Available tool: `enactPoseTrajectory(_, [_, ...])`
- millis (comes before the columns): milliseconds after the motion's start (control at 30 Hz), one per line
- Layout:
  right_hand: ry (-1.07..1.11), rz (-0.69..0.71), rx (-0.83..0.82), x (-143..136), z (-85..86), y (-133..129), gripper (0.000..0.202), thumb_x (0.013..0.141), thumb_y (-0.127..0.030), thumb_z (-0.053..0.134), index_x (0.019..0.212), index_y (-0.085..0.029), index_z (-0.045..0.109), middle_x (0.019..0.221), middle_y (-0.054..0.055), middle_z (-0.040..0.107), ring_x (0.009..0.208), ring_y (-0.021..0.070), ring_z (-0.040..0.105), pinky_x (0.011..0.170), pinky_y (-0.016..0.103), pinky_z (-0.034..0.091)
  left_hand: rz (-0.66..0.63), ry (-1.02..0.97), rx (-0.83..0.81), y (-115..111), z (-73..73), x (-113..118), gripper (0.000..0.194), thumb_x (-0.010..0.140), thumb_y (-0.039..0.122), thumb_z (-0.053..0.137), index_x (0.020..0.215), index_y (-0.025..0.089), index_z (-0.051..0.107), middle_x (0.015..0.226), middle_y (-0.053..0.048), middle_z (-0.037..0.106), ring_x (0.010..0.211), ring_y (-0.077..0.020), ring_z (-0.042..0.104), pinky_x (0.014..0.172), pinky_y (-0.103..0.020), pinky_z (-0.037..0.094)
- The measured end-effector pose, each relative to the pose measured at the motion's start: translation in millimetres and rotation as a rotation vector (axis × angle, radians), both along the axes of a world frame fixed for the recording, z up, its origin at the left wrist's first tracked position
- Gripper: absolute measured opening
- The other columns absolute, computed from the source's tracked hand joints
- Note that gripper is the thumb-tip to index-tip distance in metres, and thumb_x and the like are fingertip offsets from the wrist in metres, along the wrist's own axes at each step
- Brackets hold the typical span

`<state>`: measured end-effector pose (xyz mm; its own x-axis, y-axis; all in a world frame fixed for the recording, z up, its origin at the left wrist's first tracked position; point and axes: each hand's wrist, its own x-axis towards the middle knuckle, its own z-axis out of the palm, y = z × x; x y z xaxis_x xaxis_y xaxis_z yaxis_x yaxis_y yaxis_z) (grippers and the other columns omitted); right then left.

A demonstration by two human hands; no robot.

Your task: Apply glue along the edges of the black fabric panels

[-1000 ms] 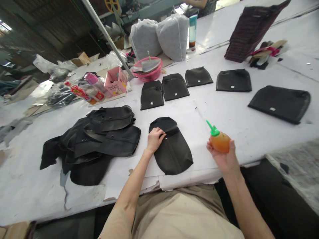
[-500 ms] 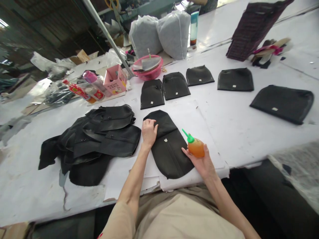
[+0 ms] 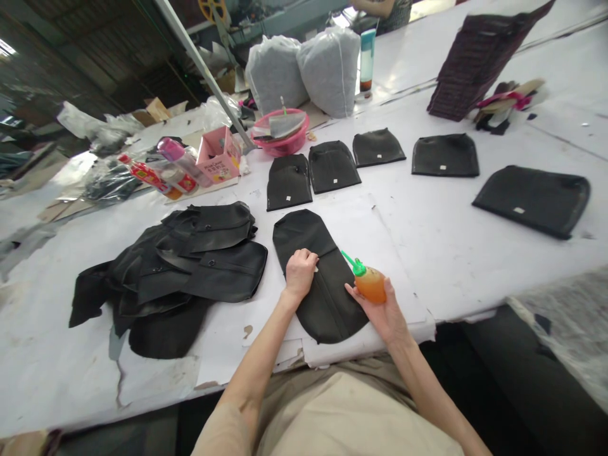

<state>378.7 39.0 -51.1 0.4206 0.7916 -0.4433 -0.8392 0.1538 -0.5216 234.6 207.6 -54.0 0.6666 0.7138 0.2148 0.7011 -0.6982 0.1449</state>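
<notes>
My right hand [image 3: 381, 312] holds a squeeze bottle [image 3: 371, 285] of orange liquid, with a green cap and a thin green nozzle pointing up and left. My left hand [image 3: 301, 273] rests closed on a long black leather-like piece [image 3: 339, 304] with rounded ends. Its curled fingertips are beside a small white label [image 3: 316, 269] that they partly cover; whether they grip anything is hidden. The black piece lies flat in front of me, with a seam across it and another down its lower half. To its left is a loose pile of similar black pieces [image 3: 190, 266].
Several folded black pieces [image 3: 335, 168] with white labels lie in an arc farther back. A pink basin [image 3: 289, 145], a pink box [image 3: 218, 158] and bottles [image 3: 147, 177] stand at back left. Behind are two grey-filled plastic bags [image 3: 330, 73]. Another person's arm [image 3: 375, 7] shows at the top.
My left hand has moved from the upper left edge of the black piece down and right to its label. The bottle in my right hand has shifted slightly left.
</notes>
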Motion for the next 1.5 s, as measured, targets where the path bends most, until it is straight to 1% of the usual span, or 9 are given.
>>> enactPoseTrajectory(233, [-0.005,-0.053,0.026,8.1,8.7,-11.1,0.036,0.076,-0.063,0.071,0.092,-0.03,0.073,0.088,-0.001,0.073,0.077,0.0192,0.067,0.105,0.052,0.051,-0.031,-0.065,-0.041,5.8,13.5,1.1,0.017,0.097,0.013,0.043,0.086,0.019,0.054,0.085,-0.009,0.063,0.083,-0.0232,0.061,0.075,-0.035,0.048])
enactPoseTrajectory(333, [-0.044,-0.135,0.023,28.1,18.9,-29.2,0.045,0.073,-0.066,0.072,0.096,-0.028,0.073,0.088,0.0,0.073,0.075,0.018,0.066,0.101,0.049,0.053,-0.034,-0.206,-0.129,-0.7,43.8,-11.4,0.013,0.099,0.019,0.041,0.092,0.02,0.051,0.074,-0.001,0.058,0.067,-0.0167,0.059,0.065,-0.028,0.045])
enactPoseTrajectory(467, [-0.137,-0.287,-0.018,63.1,28.8,-55.2,0.049,0.071,-0.068,0.072,0.097,-0.027,0.072,0.089,0.0,0.074,0.074,0.0166,0.066,0.09,0.043,0.058,-0.114,-0.486,-0.321,-12.6,105.5,-20.9,0.012,0.1,0.029,0.042,0.094,0.022,0.049,0.075,0.002,0.055,0.062,-0.0108,0.055,0.06,-0.022,0.043])
enactPoseTrajectory(567, [-0.192,-0.375,-0.034,81.0,28.5,-67.9,0.046,0.073,-0.067,0.07,0.096,-0.027,0.072,0.088,0.0,0.074,0.073,0.0162,0.067,0.081,0.039,0.06,-0.202,-0.5,-0.47,-5.2,122.6,-10.6,0.018,0.1,0.035,0.045,0.091,0.021,0.052,0.078,0.002,0.058,0.067,-0.0106,0.057,0.064,-0.021,0.046])
enactPoseTrajectory(800, [-0.237,-0.31,-0.128,75.0,15.1,-74.5,0.048,0.069,-0.063,0.076,0.1,-0.026,0.073,0.09,0.001,0.076,0.074,0.0177,0.07,0.075,0.038,0.063,-0.215,-0.16,-0.471,44.7,31.6,27.2,0.008,0.092,0.028,0.06,0.089,0.022,0.064,0.082,0.0,0.069,0.074,-0.0161,0.065,0.07,-0.027,0.048])
enactPoseTrajectory(867, [-0.289,-0.265,-0.148,69.9,14.0,-72.4,0.048,0.069,-0.059,0.079,0.101,-0.024,0.072,0.09,0.003,0.076,0.074,0.0184,0.071,0.072,0.037,0.063,-0.171,-0.148,-0.393,48.4,16.0,29.4,0.009,0.093,0.029,0.06,0.09,0.022,0.066,0.093,-0.003,0.07,0.084,-0.0187,0.065,0.076,-0.03,0.049])
enactPoseTrajectory(1033, [-0.49,-0.206,-0.19,66.3,17.1,-56.0,0.045,0.07,-0.048,0.083,0.102,-0.021,0.067,0.096,0.005,0.074,0.076,0.0181,0.071,0.06,0.028,0.061,-0.159,-0.14,-0.183,30.9,20.7,22.9,0.011,0.091,0.027,0.063,0.098,0.021,0.067,0.107,-0.008,0.065,0.105,-0.0244,0.06,0.092,-0.036,0.048])
enactPoseTrajectory(1200, [-0.71,-0.212,-0.26,70.6,17.5,-26.8,0.047,0.067,-0.042,0.086,0.101,-0.021,0.062,0.097,0.002,0.07,0.082,0.0181,0.069,0.056,0.026,0.06,-0.21,-0.127,-0.231,-10.1,24.5,17.2,0.033,0.09,0.04,0.065,0.116,0.02,0.064,0.126,-0.011,0.062,0.119,-0.0269,0.056,0.101,-0.04,0.046])
enactPoseTrajectory(1500, [-1.289,-0.076,-0.394,81.4,21.3,14.8,0.065,0.064,-0.05,0.086,0.118,-0.023,0.061,0.106,0.005,0.066,0.088,0.0218,0.064,0.078,0.036,0.056,-0.195,0.035,-0.189,-27.3,9.2,22.2,0.062,0.083,0.056,0.069,0.133,0.023,0.057,0.144,-0.014,0.053,0.138,-0.0348,0.043,0.114,-0.05,0.034])
